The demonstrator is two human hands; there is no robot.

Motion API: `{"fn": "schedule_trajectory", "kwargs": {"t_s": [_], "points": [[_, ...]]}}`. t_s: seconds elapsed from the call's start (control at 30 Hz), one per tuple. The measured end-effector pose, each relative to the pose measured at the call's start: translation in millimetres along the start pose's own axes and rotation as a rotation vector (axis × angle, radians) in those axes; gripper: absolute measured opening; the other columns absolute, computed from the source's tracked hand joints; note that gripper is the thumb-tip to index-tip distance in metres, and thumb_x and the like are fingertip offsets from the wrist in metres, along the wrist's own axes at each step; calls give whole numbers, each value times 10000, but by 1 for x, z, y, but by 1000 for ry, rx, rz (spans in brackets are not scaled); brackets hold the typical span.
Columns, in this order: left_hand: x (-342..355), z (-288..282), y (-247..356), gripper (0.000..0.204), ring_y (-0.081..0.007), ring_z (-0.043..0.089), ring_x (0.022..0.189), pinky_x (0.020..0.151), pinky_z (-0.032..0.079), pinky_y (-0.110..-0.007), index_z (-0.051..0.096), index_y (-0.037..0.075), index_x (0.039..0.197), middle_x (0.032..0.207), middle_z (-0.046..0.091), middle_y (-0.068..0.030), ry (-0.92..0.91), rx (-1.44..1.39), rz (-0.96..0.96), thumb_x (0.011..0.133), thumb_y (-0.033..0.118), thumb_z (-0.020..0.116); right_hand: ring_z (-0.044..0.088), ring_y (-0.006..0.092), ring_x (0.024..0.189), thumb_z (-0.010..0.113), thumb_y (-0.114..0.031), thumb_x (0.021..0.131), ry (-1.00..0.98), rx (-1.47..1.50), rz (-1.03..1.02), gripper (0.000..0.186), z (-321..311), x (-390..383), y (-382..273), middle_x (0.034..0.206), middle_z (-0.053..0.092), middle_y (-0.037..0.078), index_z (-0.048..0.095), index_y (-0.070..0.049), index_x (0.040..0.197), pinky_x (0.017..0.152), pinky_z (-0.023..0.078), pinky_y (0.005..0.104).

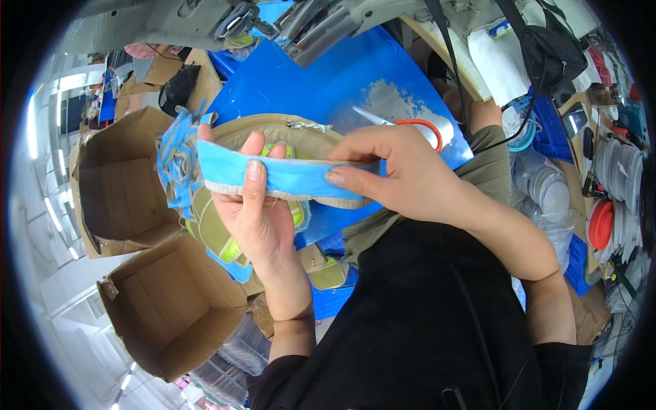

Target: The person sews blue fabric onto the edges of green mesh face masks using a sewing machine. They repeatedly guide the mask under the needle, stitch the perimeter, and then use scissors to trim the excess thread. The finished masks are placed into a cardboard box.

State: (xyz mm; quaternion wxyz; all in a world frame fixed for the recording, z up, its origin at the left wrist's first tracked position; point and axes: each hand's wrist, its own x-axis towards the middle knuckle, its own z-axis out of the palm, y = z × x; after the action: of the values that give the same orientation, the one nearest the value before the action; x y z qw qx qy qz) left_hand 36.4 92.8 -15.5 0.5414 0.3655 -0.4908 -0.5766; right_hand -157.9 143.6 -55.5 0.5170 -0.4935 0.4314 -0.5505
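Note:
A light blue fabric strip with pale grey edging [294, 179] is stretched between my two hands above the work surface. My left hand [249, 205] pinches it near its left end, thumb on the front and fingers behind. With thumb and fingers my right hand [383, 164] grips the other end. Below and behind the strip lies a khaki fabric piece [270, 125] with a zipper along its curve and bright yellow-green trim. Scissors with a red-orange handle [420, 124] rest on the blue table [328, 82], just beyond my right hand.
A bundle of blue and grey strips [179, 160] hangs at the table's left side. Two cardboard boxes, one upper [92, 198] and one lower [171, 307], stand open at left. A sewing machine [307, 31] is overhead. A black bag [553, 55] hangs at upper right.

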Motion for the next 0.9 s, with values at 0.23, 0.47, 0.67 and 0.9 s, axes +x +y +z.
{"fn": "schedule_trajectory", "kwargs": {"t_s": [0.23, 0.47, 0.67, 0.9], "points": [[0, 9, -2, 904, -255, 702, 1030, 938, 575, -402, 178, 97, 1608, 1219, 669, -210, -21, -103, -139, 898, 86, 737, 640, 234, 673, 718, -171, 906, -101, -82, 15, 170, -6, 1, -10, 771, 679, 132, 718, -2, 927, 610, 462, 355], [-13, 7, -25, 941, -166, 634, 1043, 930, 519, -313, 209, 75, 1605, 1203, 618, -102, -77, -44, -247, 850, 20, 769, 644, 306, 731, 703, -134, 898, -89, -235, -64, 141, -6, -1, -12, 828, 686, 130, 711, -2, 945, 648, 474, 370], [-14, 10, -27, 899, -118, 603, 1006, 901, 519, -291, 278, 57, 1584, 1145, 586, -15, 0, -86, -209, 836, -32, 769, 598, 155, 707, 720, -99, 915, -91, -254, -52, 126, -5, 0, -14, 801, 661, 91, 700, 22, 945, 652, 466, 297], [-11, 16, -26, 828, -103, 602, 987, 889, 519, -292, 343, 76, 1559, 1087, 599, 5, 12, -271, -329, 855, 8, 774, 627, 139, 714, 699, -100, 933, -116, -179, -1, 127, -7, 3, -19, 830, 690, 90, 694, 24, 959, 643, 485, 288]]}}
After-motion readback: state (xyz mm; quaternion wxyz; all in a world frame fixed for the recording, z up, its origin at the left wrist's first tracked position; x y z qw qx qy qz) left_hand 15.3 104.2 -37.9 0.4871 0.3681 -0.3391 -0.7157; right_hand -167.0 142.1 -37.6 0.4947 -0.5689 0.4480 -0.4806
